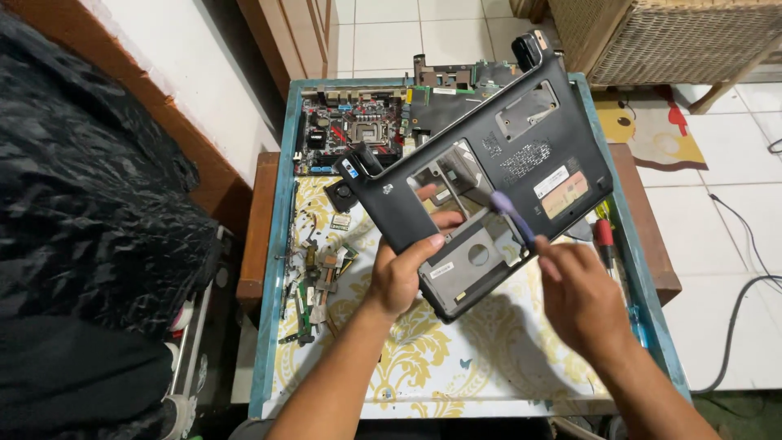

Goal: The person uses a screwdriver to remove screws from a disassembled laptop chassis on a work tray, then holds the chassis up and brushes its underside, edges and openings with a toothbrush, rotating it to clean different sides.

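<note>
Patterned table (pixel 423 358) on tiled floor (pixel 717 236), left hand (pixel 401 273) grip closed on black laptop base (pixel 489 175), right hand (pixel 580 295) grip closed on purple-handled tool (pixel 513 218), motherboard (pixel 352 130) behind.

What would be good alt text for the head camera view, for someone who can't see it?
A person's left hand holds up a dark laptop bottom case while the right hand works a purple-handled tool into it. Behind, a desktop motherboard lies on a patterned table, small parts at left.

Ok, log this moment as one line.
left hand: grips laptop base shell, tilted | right hand: holds purple-handled tool against shell | motherboard behind
</note>
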